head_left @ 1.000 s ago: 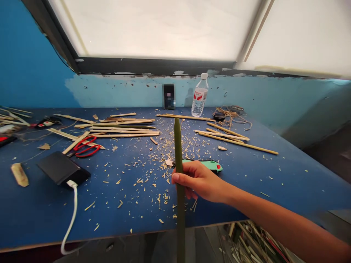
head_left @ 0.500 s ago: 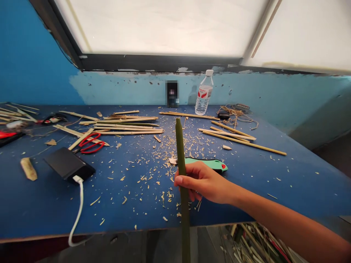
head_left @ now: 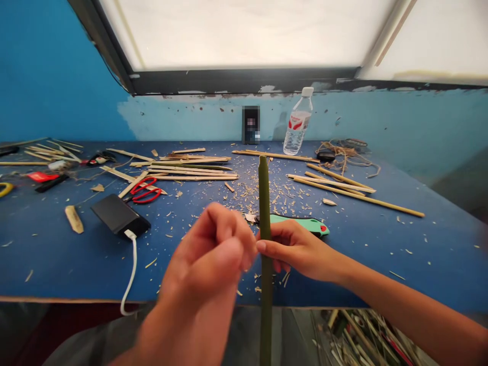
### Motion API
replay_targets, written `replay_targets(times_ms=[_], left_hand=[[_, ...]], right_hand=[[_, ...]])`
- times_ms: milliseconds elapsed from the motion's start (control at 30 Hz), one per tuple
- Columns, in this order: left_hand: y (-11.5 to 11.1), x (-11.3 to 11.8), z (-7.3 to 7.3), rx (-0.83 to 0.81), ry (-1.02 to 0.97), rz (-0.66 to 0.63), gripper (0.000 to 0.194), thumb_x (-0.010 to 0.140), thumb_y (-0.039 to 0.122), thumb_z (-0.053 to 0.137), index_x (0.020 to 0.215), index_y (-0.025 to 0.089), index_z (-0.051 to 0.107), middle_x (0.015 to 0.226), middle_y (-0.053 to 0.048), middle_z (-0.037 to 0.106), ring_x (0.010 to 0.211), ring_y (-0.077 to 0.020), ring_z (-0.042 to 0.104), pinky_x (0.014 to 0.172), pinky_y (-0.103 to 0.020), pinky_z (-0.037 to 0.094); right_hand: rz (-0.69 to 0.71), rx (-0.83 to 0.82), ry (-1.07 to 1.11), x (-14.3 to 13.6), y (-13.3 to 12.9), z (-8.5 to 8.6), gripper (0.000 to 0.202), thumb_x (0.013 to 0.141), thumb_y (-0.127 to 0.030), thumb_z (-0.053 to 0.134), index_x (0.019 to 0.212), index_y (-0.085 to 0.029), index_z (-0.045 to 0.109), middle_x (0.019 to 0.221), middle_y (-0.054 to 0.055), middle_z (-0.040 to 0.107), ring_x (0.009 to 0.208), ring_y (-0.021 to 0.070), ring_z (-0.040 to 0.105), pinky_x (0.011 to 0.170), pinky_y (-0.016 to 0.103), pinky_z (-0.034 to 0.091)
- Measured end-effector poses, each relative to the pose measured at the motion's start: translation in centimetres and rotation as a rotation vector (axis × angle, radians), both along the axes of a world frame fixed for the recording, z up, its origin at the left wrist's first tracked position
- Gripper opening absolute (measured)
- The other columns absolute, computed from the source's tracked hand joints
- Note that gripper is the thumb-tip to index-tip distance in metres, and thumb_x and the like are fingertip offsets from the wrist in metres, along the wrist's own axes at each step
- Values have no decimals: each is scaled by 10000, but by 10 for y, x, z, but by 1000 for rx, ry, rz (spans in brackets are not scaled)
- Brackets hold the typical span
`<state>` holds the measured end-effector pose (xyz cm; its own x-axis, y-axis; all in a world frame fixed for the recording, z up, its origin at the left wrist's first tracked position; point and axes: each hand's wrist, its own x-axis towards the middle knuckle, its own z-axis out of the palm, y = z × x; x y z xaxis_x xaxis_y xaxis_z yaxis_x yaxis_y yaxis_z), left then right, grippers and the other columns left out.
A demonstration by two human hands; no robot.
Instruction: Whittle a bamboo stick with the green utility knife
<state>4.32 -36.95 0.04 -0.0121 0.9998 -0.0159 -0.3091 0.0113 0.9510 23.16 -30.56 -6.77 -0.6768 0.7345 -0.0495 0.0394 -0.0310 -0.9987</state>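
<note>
A long green bamboo strip (head_left: 264,203) stands nearly upright over the table's front edge, pinched between the fingers and thumb of my right hand (head_left: 292,249). My left hand (head_left: 213,259) is raised just left of the strip, close to the camera and blurred, its fingers curled towards the thumb. Whether anything lies between those fingertips is hidden. Behind my right hand a green utility knife (head_left: 301,223) lies on the table, its blade end pointing left and partly behind the strip. Small wood shavings (head_left: 251,190) are scattered around it.
On the blue table (head_left: 213,203) lie split sticks (head_left: 190,170), red scissors (head_left: 147,192), a black power bank (head_left: 120,216) with a white cable, thin poles (head_left: 358,198) and tangled twine (head_left: 343,155). A water bottle (head_left: 298,124) and a pixelated dark object (head_left: 251,124) stand by the wall.
My left hand has come into view beside the strip. The view has shifted, so the table's things appear farther right. My right hand keeps its hold on the strip.
</note>
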Motion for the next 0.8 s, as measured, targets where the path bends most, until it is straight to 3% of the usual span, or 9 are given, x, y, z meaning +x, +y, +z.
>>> replay_targets(times_ms=[67, 167, 267, 367, 633, 800], left_hand=[[20, 7, -2, 27, 38, -8, 260, 828, 324, 812, 959, 266, 596, 920, 30, 548, 870, -143, 524, 770, -229, 493], [51, 12, -10, -8, 170, -135, 408, 919, 377, 759, 1252, 284, 544, 1050, 12, 569, 941, -148, 537, 836, -252, 461], [71, 13, -17, -8, 139, -304, 246, 987, 385, 670, 1142, 218, 578, 868, 14, 560, 797, -146, 516, 762, -275, 438], [75, 14, -21, -29, 70, -382, 187, 1002, 377, 640, 1017, 209, 558, 730, 56, 450, 669, -113, 436, 666, -247, 399], [72, 11, -40, -152, -62, -454, 297, 1042, 492, 551, 967, 238, 417, 603, 118, 288, 494, -69, 276, 490, -195, 284], [77, 0, -49, -169, -98, -502, 334, 1036, 566, 529, 989, 242, 465, 568, 127, 253, 470, -69, 213, 450, -180, 241]], right_hand=[[4, 24, 6, -1, -1, 1, 396, 961, -543, 705, 813, -185, 626, 619, -71, 452, 529, 77, 402, 476, 223, 279], [11, 62, 5, -3, -3, 3, 416, 956, -492, 726, 731, -187, 555, 640, -76, 365, 573, 81, 297, 507, 249, 217], [34, 90, -17, -5, -5, 3, 388, 968, -432, 725, 727, -187, 545, 662, -70, 380, 601, 90, 309, 525, 265, 231], [73, 139, -68, -5, -7, 2, 331, 955, -387, 752, 759, -187, 575, 665, -74, 415, 600, 87, 333, 519, 261, 250], [180, 214, -148, -8, -9, 5, 169, 948, -319, 745, 872, -177, 693, 620, -89, 455, 526, 59, 382, 483, 215, 298], [151, 246, -182, -11, -9, 8, 136, 962, -257, 688, 1023, -188, 787, 597, -87, 448, 512, 63, 372, 478, 219, 292]])
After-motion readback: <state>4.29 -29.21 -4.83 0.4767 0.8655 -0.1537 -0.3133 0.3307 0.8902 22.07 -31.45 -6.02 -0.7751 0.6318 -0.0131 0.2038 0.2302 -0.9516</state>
